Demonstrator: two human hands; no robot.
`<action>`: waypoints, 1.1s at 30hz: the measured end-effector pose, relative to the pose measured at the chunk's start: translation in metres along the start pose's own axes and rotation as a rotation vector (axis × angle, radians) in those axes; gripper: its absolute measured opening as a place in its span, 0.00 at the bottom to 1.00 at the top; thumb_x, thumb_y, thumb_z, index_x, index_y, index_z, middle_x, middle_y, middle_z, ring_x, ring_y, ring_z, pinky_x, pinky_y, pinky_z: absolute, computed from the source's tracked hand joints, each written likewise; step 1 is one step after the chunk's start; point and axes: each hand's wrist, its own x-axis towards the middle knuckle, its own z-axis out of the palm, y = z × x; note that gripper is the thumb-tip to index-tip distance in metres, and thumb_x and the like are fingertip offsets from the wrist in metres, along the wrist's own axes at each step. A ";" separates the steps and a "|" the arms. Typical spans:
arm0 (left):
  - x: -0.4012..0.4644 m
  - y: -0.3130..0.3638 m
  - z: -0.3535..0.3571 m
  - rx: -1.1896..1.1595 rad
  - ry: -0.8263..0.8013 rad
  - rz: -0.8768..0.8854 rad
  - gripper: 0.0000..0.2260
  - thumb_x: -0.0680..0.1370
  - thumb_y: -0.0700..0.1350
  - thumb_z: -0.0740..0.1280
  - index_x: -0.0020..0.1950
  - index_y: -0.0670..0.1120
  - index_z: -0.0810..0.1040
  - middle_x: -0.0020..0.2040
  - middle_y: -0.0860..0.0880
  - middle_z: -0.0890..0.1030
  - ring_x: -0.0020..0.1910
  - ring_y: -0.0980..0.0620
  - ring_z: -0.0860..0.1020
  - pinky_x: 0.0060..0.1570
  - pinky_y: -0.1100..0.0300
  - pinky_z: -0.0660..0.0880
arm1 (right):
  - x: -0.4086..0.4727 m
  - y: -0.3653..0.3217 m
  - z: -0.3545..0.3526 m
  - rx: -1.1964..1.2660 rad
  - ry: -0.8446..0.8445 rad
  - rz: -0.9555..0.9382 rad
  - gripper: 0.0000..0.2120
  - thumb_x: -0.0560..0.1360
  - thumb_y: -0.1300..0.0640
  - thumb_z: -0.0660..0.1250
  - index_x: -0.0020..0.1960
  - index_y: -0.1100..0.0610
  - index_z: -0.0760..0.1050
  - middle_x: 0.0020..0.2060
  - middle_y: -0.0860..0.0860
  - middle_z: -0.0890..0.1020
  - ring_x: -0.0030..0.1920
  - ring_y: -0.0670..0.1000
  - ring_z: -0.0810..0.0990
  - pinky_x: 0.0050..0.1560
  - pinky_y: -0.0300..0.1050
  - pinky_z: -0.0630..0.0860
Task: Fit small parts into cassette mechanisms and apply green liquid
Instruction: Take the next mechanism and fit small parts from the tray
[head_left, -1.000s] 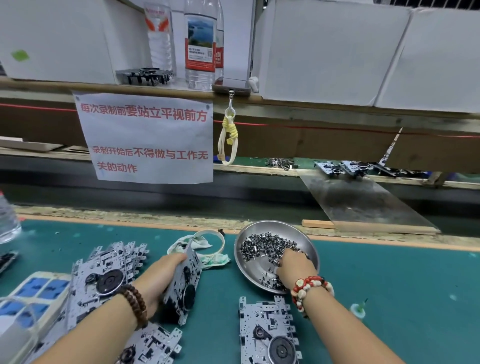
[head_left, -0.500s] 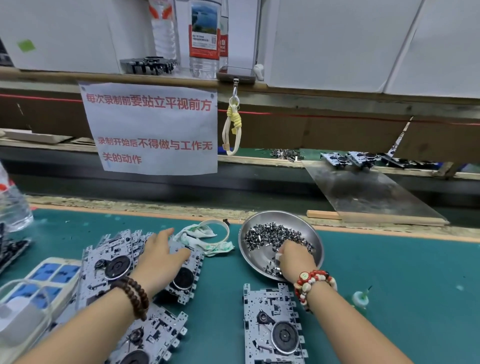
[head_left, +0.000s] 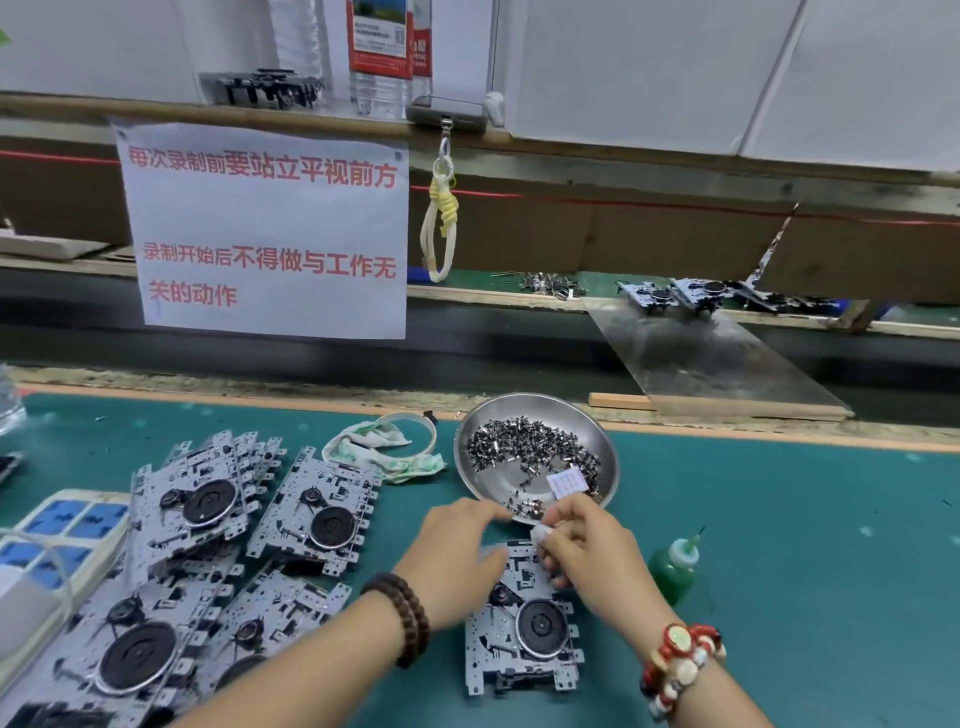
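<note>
Both hands over one cassette mechanism, lower centre of the frame.

Stacked mechanisms lie lower left; left hand rests loosely curled on the cassette mechanism; right hand, grip narrow, pinches something small and white, unclear; parts bowl above; green-liquid bottle stands right.

Paper sign: "每次录制前要站立平视前方"; bottle label seemingly unreadable.

Shiny metal bowl; matt green mat; paper sign.
</note>
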 end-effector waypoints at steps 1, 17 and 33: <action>0.003 0.001 0.007 0.017 -0.021 -0.002 0.18 0.79 0.48 0.60 0.69 0.55 0.65 0.69 0.54 0.67 0.69 0.55 0.61 0.69 0.55 0.61 | -0.002 0.003 0.000 -0.005 0.014 0.006 0.06 0.75 0.67 0.64 0.42 0.57 0.73 0.31 0.51 0.79 0.25 0.38 0.75 0.27 0.33 0.73; -0.007 -0.007 0.031 0.085 -0.125 -0.016 0.26 0.79 0.49 0.61 0.74 0.57 0.53 0.68 0.56 0.66 0.71 0.54 0.53 0.72 0.51 0.54 | -0.013 0.028 -0.002 0.240 0.003 0.054 0.07 0.74 0.68 0.65 0.42 0.58 0.77 0.33 0.51 0.84 0.36 0.43 0.83 0.34 0.33 0.76; 0.005 0.004 0.028 -0.084 0.000 -0.006 0.05 0.77 0.52 0.63 0.41 0.58 0.72 0.45 0.60 0.70 0.57 0.56 0.69 0.63 0.53 0.66 | -0.014 0.026 0.000 0.231 -0.057 -0.005 0.09 0.73 0.70 0.65 0.42 0.58 0.75 0.36 0.50 0.80 0.35 0.41 0.76 0.34 0.36 0.75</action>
